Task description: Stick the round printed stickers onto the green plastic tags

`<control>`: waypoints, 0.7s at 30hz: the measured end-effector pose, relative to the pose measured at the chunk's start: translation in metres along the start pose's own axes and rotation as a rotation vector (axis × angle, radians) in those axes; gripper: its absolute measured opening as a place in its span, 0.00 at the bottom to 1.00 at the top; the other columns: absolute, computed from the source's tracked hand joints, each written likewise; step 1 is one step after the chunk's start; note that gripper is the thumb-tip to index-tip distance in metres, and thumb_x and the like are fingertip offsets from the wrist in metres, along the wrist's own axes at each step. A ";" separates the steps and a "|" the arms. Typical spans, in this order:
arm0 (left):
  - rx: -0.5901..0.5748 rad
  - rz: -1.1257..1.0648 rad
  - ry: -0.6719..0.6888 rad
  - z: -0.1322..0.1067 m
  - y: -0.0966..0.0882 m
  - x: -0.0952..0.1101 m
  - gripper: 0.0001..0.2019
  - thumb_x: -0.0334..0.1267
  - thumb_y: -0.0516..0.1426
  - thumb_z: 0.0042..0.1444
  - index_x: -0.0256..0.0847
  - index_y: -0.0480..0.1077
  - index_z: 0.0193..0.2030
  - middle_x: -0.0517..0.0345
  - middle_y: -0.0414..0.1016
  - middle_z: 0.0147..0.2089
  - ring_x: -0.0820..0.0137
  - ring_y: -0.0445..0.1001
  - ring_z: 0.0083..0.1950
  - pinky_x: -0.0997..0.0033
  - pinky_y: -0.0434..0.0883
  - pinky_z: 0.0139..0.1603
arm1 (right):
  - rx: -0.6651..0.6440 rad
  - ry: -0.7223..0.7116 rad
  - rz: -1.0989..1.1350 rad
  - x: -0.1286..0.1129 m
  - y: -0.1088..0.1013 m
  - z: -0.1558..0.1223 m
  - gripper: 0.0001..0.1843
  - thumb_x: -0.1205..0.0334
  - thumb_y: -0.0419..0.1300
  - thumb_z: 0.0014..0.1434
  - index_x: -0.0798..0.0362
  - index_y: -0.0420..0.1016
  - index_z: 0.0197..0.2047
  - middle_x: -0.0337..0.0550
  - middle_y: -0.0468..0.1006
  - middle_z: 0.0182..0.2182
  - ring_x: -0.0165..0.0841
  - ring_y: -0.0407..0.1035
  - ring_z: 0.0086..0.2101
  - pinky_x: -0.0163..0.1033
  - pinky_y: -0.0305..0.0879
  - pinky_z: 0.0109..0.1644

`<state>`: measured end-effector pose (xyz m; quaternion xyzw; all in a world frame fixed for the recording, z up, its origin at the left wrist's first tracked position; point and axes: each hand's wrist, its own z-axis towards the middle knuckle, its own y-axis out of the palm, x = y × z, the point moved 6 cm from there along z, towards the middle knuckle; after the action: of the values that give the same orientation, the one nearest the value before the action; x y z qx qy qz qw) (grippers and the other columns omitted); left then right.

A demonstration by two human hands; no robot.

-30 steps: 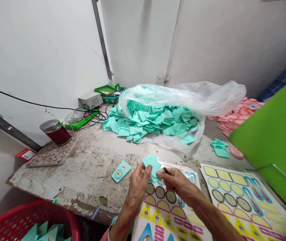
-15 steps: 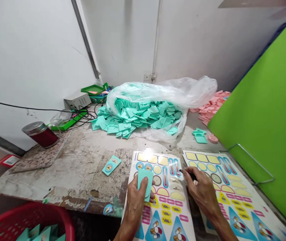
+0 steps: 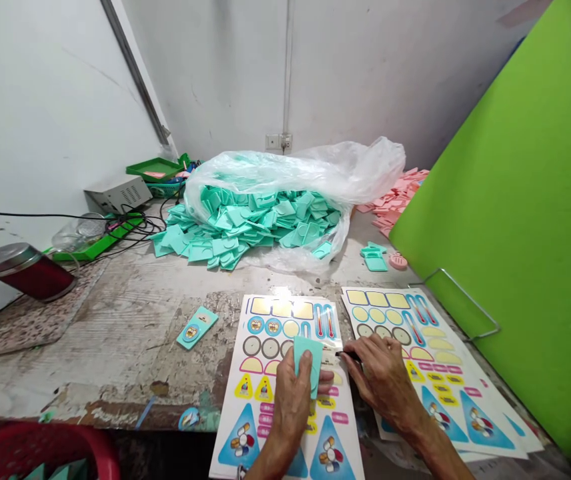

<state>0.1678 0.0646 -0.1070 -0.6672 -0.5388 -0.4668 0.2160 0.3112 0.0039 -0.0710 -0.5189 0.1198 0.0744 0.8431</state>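
My left hand (image 3: 290, 400) grips a flat teal plastic piece (image 3: 309, 353), thumb on top, over a printed sticker sheet (image 3: 238, 417). Close to its right, my right hand (image 3: 383, 373) pinches a thin black tool (image 3: 349, 355); its kind is mostly hidden by the fingers. The tool's tip is at the sheet's right side, near the pale half-oval stickers. A similar teal piece with a round picture sticker (image 3: 197, 328) lies on the table to the left. More sticker sheets (image 3: 458, 340) lie under and beyond my right hand.
A clear plastic bag (image 3: 285, 170) spills a heap of teal pieces (image 3: 250, 223) at the back. Pink pieces (image 3: 398, 197) lie behind the green panel (image 3: 505, 220). A metal cup (image 3: 28, 270) stands left; a red basket (image 3: 65, 443) is below the table edge. A wire stand (image 3: 470, 307) juts out right.
The view has turned right. My left hand with the teal piece has moved right across the sheet, and my right hand's tool has shifted down its right side, bringing both closer together.
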 end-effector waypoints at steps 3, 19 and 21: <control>-0.024 -0.013 0.017 0.003 0.001 -0.006 0.21 0.55 0.57 0.55 0.39 0.62 0.43 0.52 0.77 0.35 0.61 0.82 0.34 0.68 0.77 0.30 | -0.032 -0.028 -0.041 -0.002 0.002 -0.001 0.07 0.65 0.53 0.65 0.51 0.71 0.35 0.40 0.74 0.30 0.37 0.64 0.35 0.46 0.49 0.46; -0.051 -0.012 0.016 0.005 0.003 -0.008 0.20 0.55 0.55 0.58 0.40 0.61 0.44 0.53 0.79 0.31 0.63 0.80 0.29 0.69 0.75 0.27 | 0.039 -0.053 0.093 0.001 0.006 0.001 0.09 0.59 0.62 0.59 0.52 0.69 0.30 0.40 0.73 0.25 0.34 0.63 0.31 0.43 0.55 0.41; -0.046 -0.056 -0.015 0.004 0.001 -0.008 0.23 0.56 0.54 0.58 0.39 0.61 0.48 0.56 0.78 0.27 0.62 0.79 0.26 0.68 0.75 0.26 | 0.091 0.019 0.174 0.004 -0.006 0.001 0.10 0.57 0.63 0.58 0.51 0.69 0.29 0.39 0.73 0.25 0.34 0.64 0.30 0.42 0.58 0.40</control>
<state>0.1704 0.0635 -0.1151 -0.6601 -0.5478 -0.4802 0.1834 0.3167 0.0024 -0.0669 -0.4684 0.1757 0.1369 0.8550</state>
